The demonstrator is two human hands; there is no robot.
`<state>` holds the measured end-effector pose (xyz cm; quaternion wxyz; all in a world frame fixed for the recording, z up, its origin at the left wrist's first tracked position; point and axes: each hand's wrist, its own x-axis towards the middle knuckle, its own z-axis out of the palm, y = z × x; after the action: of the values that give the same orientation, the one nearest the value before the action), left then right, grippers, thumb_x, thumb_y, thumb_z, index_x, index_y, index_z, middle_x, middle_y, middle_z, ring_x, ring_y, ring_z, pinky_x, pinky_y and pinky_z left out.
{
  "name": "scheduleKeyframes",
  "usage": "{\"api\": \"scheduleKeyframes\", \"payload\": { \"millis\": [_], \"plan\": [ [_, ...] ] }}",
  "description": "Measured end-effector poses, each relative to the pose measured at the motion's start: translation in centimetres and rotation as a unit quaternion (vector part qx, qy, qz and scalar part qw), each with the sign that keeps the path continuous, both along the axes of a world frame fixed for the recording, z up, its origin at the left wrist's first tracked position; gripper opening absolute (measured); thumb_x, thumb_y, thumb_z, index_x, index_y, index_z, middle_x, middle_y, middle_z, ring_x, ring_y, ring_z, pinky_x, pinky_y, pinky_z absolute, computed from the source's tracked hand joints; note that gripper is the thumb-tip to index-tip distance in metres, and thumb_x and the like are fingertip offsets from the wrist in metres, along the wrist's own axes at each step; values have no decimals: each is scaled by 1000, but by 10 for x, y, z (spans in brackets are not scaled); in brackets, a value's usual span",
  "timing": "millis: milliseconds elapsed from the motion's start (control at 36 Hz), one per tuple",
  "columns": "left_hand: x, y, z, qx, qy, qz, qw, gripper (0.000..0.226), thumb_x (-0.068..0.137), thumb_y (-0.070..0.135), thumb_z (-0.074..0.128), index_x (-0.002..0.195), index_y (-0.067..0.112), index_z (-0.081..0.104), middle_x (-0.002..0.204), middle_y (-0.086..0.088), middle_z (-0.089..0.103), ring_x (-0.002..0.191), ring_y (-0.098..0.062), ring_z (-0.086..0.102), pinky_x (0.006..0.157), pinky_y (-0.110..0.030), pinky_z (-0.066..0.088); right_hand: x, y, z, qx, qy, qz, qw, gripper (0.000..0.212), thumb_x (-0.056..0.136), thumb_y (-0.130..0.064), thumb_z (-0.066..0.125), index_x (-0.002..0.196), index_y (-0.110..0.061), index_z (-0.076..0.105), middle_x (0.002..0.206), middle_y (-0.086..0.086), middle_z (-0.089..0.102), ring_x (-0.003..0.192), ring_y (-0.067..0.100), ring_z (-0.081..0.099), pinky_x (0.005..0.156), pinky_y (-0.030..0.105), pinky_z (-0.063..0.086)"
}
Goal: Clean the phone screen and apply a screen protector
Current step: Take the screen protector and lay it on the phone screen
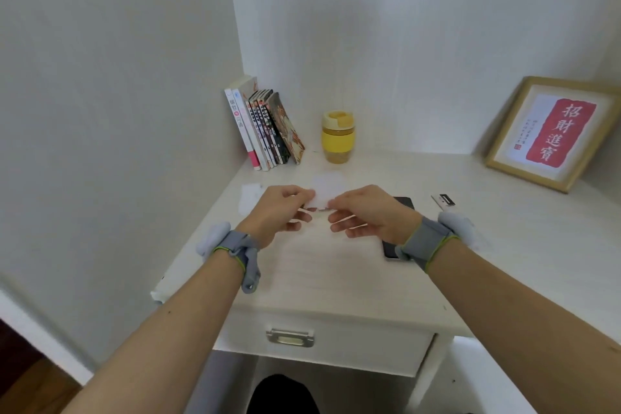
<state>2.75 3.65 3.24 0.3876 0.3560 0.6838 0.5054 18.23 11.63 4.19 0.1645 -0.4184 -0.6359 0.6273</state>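
Both hands are raised just above the middle of the white bench [336, 276], meeting over a small white packet [321, 200] held between them. The left hand [280, 212] pinches the packet's left edge between thumb and forefinger, its other fingers loosely spread below. The right hand [364, 212] pinches the right edge the same way, with the lower fingers fanned out toward the left hand. Each grip is closed only at the fingertips, on the packet. The packet is thin, flat, pale and roughly rectangular; any print on it is too blurred to read.

The phone [401, 203] lies flat on the bench at about 3 o'clock from the packet, a dark slab with a glossy black face, mostly hidden behind the right hand and wrist; only its far corner and a strip of its near end show. Just beyond it, further toward 3 o'clock, sits a small white-and-black sachet [443, 201]. A pale sheet [250, 198] lies on the bench at 9 o'clock from the hands, and another faint white piece [327, 181] at 12 o'clock.

Toward the back, a row of books [265, 128] leans in the corner at 11 o'clock, a yellow cup [337, 138] stands at 12 o'clock, and a framed picture [551, 134] with red calligraphy leans against the wall at 2 o'clock. Both wrists carry grey straps.
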Motion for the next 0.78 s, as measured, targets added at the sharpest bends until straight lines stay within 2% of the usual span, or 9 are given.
{"api": "scheduleKeyframes", "payload": {
  "millis": [111, 222, 278, 389, 472, 556, 611, 694, 778],
  "plan": [
    [-17, -12, -3, -9, 16, -8, 1000, 25, 92, 24, 63, 106, 4, 68, 96, -9, 69, 73, -17, 66, 62, -26, 51, -17, -6, -5, 44, -33, 23, 998, 25, 93, -22, 65, 108, -2, 69, 85, 7, 70, 70, 19, 69, 58, 25, 52],
    [-27, -21, -4, -10, 49, -41, 998, 21, 88, 23, 68, 102, 7, 68, 89, -9, 71, 72, -16, 67, 65, -27, 52, -31, -11, -7, -31, 22, 28, 999, 33, 94, -37, 62, 106, -6, 65, 90, 7, 69, 81, 25, 73, 67, 32, 56],
    [-32, -26, -5, -16, 66, -46, 997, 21, 87, 24, 69, 100, 8, 69, 87, -6, 71, 74, -14, 68, 66, -26, 53, -40, -12, -10, -23, 18, 25, 999, 36, 93, -39, 63, 105, -6, 66, 90, 7, 67, 81, 25, 72, 68, 32, 57],
    [-38, -30, -6, -19, 97, -30, 995, 19, 89, 24, 66, 100, 8, 67, 87, -3, 71, 76, -14, 70, 61, -25, 48, -50, -14, -18, 20, 7, 38, 999, 24, 90, -25, 70, 102, -4, 70, 88, 7, 68, 78, 23, 72, 63, 28, 55],
    [-44, -33, -7, -37, 146, -21, 988, 15, 90, 25, 64, 97, 12, 67, 87, -2, 72, 72, -12, 69, 58, -22, 46, -56, -16, -21, 41, -3, 46, 998, 17, 87, -16, 72, 99, -4, 72, 81, 6, 70, 67, 18, 70, 56, 25, 50],
    [-55, -38, -10, -55, 214, -34, 975, 9, 88, 25, 66, 92, 18, 69, 82, 3, 71, 70, -8, 64, 56, -17, 44, -67, -20, -27, 108, -31, 54, 992, 12, 84, -10, 71, 93, -3, 74, 75, 5, 70, 57, 13, 65, 50, 24, 43],
    [-62, -44, -11, -72, 257, -53, 962, 3, 85, 24, 67, 86, 23, 70, 79, 7, 70, 70, -8, 62, 62, -17, 44, -74, -23, -30, 158, -52, 68, 984, 10, 83, -10, 72, 91, -5, 76, 76, 7, 72, 55, 12, 63, 49, 23, 43],
    [-70, -51, -13, -105, 345, -73, 930, 6, 82, 23, 64, 81, 27, 69, 81, 11, 69, 76, -8, 61, 70, -19, 45, -82, -30, -36, 215, -63, 98, 970, 6, 82, -12, 72, 86, -9, 76, 66, 2, 71, 51, 10, 60, 46, 13, 44],
    [-74, -57, -16, -92, 405, -56, 908, 10, 79, 20, 60, 82, 27, 67, 75, 16, 64, 74, -7, 58, 69, -19, 43, -93, -36, -41, 271, -68, 119, 953, 5, 83, -15, 71, 83, -18, 75, 66, -6, 67, 55, 6, 58, 57, 13, 46]
  ]
}}
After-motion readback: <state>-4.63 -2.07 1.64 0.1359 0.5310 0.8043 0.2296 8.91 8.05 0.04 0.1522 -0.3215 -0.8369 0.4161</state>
